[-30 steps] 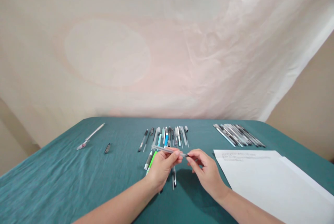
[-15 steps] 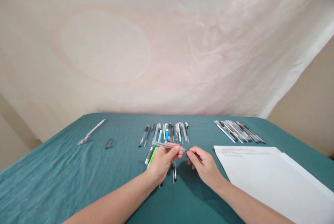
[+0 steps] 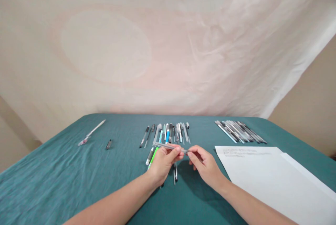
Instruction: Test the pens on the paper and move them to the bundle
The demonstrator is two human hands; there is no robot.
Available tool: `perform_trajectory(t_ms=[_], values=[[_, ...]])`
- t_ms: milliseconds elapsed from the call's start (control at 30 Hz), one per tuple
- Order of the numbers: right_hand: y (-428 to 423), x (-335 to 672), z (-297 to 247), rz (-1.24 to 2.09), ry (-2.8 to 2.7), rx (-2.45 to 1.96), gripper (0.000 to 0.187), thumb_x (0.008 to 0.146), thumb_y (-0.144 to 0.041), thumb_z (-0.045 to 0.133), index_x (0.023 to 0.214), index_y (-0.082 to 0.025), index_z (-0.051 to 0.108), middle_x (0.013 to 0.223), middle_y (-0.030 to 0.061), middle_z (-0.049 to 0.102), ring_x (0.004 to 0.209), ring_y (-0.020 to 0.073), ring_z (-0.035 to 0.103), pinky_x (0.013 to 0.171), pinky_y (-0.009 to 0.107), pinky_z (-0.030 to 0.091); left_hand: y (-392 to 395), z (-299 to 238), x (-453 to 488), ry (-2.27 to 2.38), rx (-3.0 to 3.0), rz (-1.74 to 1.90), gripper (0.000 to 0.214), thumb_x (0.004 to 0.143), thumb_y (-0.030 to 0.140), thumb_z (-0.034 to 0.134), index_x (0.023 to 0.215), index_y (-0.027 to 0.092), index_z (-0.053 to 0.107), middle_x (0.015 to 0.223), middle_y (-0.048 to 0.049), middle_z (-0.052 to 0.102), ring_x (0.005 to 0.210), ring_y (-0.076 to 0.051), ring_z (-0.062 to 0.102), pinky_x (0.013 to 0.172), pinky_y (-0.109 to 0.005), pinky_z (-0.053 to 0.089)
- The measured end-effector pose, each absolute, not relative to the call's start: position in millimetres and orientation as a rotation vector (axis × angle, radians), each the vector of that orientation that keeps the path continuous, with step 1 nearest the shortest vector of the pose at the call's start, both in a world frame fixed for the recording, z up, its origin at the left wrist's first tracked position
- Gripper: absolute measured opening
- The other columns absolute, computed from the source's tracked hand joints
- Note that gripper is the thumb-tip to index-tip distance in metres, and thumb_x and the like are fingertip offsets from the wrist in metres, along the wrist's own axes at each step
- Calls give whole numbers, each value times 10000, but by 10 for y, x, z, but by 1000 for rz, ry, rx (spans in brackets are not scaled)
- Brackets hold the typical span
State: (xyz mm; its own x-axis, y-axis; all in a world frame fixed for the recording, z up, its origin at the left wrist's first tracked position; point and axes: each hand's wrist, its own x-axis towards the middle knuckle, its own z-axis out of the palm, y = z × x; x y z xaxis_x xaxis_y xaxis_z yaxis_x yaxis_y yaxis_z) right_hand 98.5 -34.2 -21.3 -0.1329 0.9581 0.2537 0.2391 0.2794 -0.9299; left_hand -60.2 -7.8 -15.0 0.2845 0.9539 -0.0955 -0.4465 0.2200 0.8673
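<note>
A slim grey pen (image 3: 165, 145) lies crosswise in my left hand (image 3: 165, 162), gripped between thumb and fingers. The fingertips of my right hand (image 3: 203, 163) pinch the pen's right end, where the tip and any small part are too fine to make out. Both hands hover over the middle of the table. Below and behind my left hand are a grey and white pen (image 3: 149, 156) and a bright green pen (image 3: 153, 157), partly covered. Dark pens (image 3: 175, 174) lie beneath the hands, also partly hidden.
Several loose pens and pen parts (image 3: 168, 135) lie in a row beyond my hands. At back right is a neat group of pens (image 3: 240, 132). White paper (image 3: 267, 179) with writing lies at right. A dark pen cap (image 3: 108, 144) and a pale pen (image 3: 96, 128) lie at left.
Very little differs. My right fingers have shifted slightly at the pen's end; my left hand and the pen stay almost in place.
</note>
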Motion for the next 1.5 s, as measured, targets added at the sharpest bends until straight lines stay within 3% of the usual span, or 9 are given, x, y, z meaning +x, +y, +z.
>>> perform_trajectory(t_ms=[400, 700, 900, 1133, 1367, 1500], values=[[-331, 989, -231, 679, -1705, -1102, 129, 851, -291, 481, 885, -184, 546, 817, 23, 556, 640, 118, 524, 585, 232, 425, -65, -154, -602, 749, 854, 1083, 232, 684, 275, 706, 804, 97, 618, 667, -12, 613, 594, -71, 551, 637, -203, 479], [-363, 991, -170, 622, -1793, -1159, 227, 880, -316, 431, 742, -176, 545, 674, -1, 525, 622, 121, 513, 599, 232, 385, -89, -131, -605, 759, 893, 1080, 254, 667, 274, 719, 817, 103, 608, 672, -9, 618, 605, -86, 570, 638, -215, 482], [-351, 993, -239, 775, -1776, -1187, 369, 918, -348, 321, 672, -169, 529, 596, -9, 521, 541, 109, 514, 558, 229, 381, -101, -115, -605, 766, 937, 1062, 256, 669, 279, 716, 813, 100, 604, 677, -15, 626, 595, -86, 566, 618, -208, 474], [-368, 969, -216, 777, -1724, -1178, 189, 885, -357, 411, 899, -186, 490, 715, -6, 538, 618, 119, 514, 577, 228, 393, -78, -147, -603, 777, 929, 1089, 264, 677, 297, 706, 835, 110, 609, 667, -7, 620, 597, -82, 559, 637, -212, 476], [-346, 994, -261, 825, -1745, -1181, 351, 918, -375, 303, 714, -178, 509, 622, 0, 520, 578, 122, 508, 538, 231, 390, -92, -142, -603, 784, 972, 1071, 269, 666, 304, 712, 828, 113, 613, 692, -14, 626, 603, -93, 565, 620, -218, 477], [-354, 978, -256, 936, -1673, -1127, 262, 908, -389, 334, 885, -184, 497, 722, 4, 554, 580, 115, 531, 522, 224, 411, -73, -149, -608, 787, 976, 1094, 252, 692, 297, 693, 845, 116, 608, 706, -11, 623, 623, -89, 566, 645, -219, 481]])
